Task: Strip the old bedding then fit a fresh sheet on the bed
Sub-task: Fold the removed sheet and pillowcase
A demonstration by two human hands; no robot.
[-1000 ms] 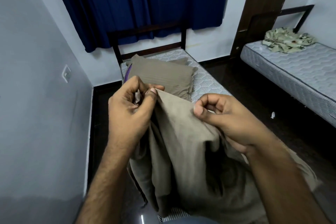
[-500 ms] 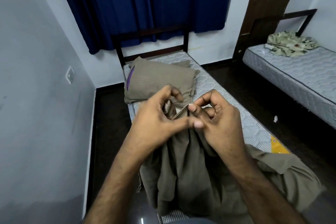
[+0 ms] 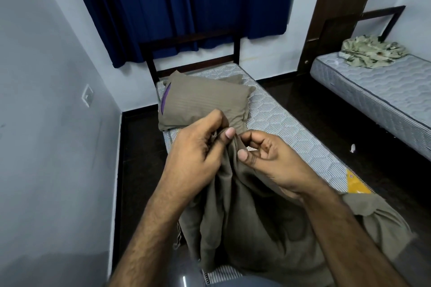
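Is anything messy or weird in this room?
Yes. A crumpled patterned cloth lies in a heap on the other bed's bare mattress. A small white scrap sits on the dark floor between the beds. The pillow lies askew, with something purple showing at its open end.

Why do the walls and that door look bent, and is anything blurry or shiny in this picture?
Head view: the wide-angle lens bows the door and wall edges; light is dim and bluish; both hands on the brown sheet look sharp; the second bed at the right edge smears slightly; a small glint shows at the bottom edge.
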